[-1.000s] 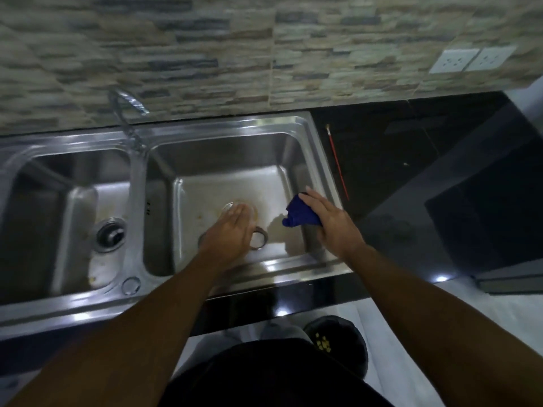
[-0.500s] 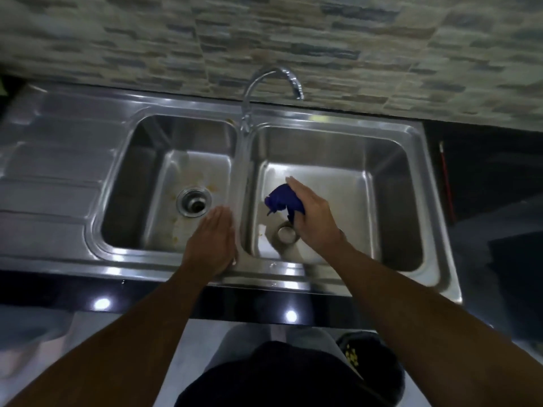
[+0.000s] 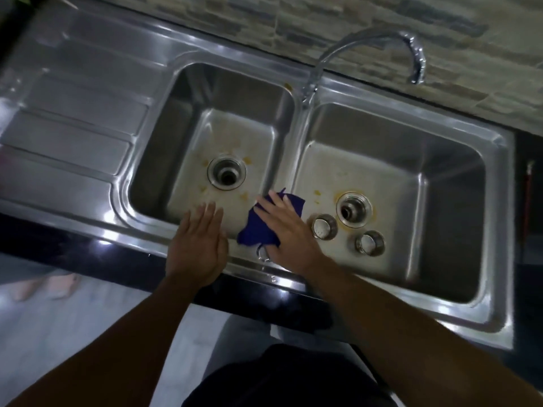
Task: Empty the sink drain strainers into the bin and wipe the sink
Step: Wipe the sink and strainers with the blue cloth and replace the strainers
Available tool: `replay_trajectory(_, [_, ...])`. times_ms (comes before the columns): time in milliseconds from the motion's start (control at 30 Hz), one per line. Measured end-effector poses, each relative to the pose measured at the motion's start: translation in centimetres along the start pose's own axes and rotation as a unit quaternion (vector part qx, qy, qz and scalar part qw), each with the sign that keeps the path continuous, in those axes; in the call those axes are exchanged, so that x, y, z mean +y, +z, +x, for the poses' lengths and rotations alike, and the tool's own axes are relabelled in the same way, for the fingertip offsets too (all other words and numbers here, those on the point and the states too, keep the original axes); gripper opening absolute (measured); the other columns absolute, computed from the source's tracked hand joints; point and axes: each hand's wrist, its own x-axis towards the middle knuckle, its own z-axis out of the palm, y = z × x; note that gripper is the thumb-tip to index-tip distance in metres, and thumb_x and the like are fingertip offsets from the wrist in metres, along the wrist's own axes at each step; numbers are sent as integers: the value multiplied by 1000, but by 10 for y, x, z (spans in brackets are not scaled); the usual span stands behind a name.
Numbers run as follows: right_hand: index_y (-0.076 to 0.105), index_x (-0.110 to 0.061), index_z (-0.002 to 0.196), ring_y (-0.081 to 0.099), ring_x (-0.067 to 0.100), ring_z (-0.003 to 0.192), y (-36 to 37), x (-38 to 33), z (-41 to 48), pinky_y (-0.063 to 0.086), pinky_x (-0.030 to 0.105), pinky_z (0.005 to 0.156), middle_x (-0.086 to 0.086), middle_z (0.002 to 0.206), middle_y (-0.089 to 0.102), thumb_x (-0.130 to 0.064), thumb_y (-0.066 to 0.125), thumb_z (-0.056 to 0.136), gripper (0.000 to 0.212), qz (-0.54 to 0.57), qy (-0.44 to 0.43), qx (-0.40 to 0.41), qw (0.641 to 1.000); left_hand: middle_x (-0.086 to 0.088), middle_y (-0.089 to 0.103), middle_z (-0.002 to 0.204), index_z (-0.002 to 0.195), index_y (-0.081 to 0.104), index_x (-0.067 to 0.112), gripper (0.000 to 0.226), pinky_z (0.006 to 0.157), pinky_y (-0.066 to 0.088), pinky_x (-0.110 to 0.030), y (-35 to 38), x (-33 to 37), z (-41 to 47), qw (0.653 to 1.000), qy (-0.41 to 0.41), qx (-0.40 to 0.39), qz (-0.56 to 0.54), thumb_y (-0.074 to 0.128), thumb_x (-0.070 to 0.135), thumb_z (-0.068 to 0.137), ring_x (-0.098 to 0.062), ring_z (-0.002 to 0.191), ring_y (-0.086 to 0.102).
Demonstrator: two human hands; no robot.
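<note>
Presses blue cloth (image 3: 260,229) onto sink (image 3: 295,148) divider with flat, spread right hand (image 3: 289,230); holds left hand (image 3: 197,248), fingers straight together, over front rim.

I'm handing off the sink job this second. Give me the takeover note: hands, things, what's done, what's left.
Left hand: flat, holds nothing, at the front edge of the left basin.
Right hand: straight fingers press the blue cloth onto the divider between the basins.
First strainer and second strainer lie loose in the right basin, beside the right drain; it and the left drain are open.
Done: strainers are out. Emptied or not: cannot tell; no bin in view.
Left: wipe the yellow stains round both drains.
</note>
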Motion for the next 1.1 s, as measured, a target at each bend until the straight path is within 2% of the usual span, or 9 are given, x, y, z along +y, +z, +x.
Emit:
replay_trajectory(133, [31,-13,156,10,23,157,-14,34,34,11,50,128,3,164,29,-26,54,90,71,-37,18,8,999,-12,35,160,153,39,10,63,125,21,-50,5,-5,2,1000,6,-4,4,21,37,99,-28,153,27])
replay_trajectory(267, [31,-14,156,10,27,156,-45,78,100,16,56,125,3,164,29,-19,58,89,72,-47,65,7,997,-7,31,162,155,35,15,61,126,17,-48,6,-6,3,1000,5,-5,6,26,37,99,-23,154,21])
replay_trajectory(400, [35,-12,154,12,30,156,-61,107,145,6,53,127,3,163,31,-12,55,88,69,-81,67,3,994,-7,32,162,155,35,16,61,126,17,-48,4,-8,4,1000,6,-10,8,27,38,99,-22,154,23])
replay_trajectory(500, [39,-7,152,14,31,155,-52,95,144,1,46,128,6,161,35,-8,55,84,69,-89,90,35,991,-8,34,161,155,36,14,61,126,17,-49,4,-7,4,1000,9,-13,11,28,37,98,-23,153,24])
replay_trajectory(633, [42,-7,150,15,29,155,-13,32,81,1,45,129,7,159,40,-12,50,83,68,-41,107,85,990,-11,35,160,154,36,12,64,125,19,-51,5,-9,3,1000,8,-14,16,24,39,98,-25,152,26])
replay_trajectory(767, [38,-7,152,9,26,157,13,-7,28,-4,42,128,6,162,34,-22,44,80,74,-16,77,40,996,-15,35,159,152,37,5,66,124,23,-51,9,-8,3,1000,3,-7,16,26,37,96,-26,151,29])
replay_trajectory(833, [37,-8,153,8,26,157,9,0,34,-6,41,128,6,163,31,-22,44,82,73,-25,69,34,997,-17,35,159,152,38,3,66,124,23,-51,10,-7,3,1000,5,-1,13,27,36,96,-27,151,30])
replay_trajectory(933, [39,-11,153,8,28,157,-10,31,73,-7,44,127,5,163,31,-16,49,84,70,-34,107,43,993,-18,38,157,150,41,1,64,123,24,-51,13,-9,3,1000,10,10,-2,30,34,96,-28,150,32])
replay_trajectory(1100, [44,-9,149,15,36,154,-49,87,143,3,55,126,8,161,35,-5,59,84,67,-69,126,39,989,-19,35,159,151,38,1,65,124,23,-50,16,-11,3,1000,19,8,-2,34,33,95,-28,151,29])
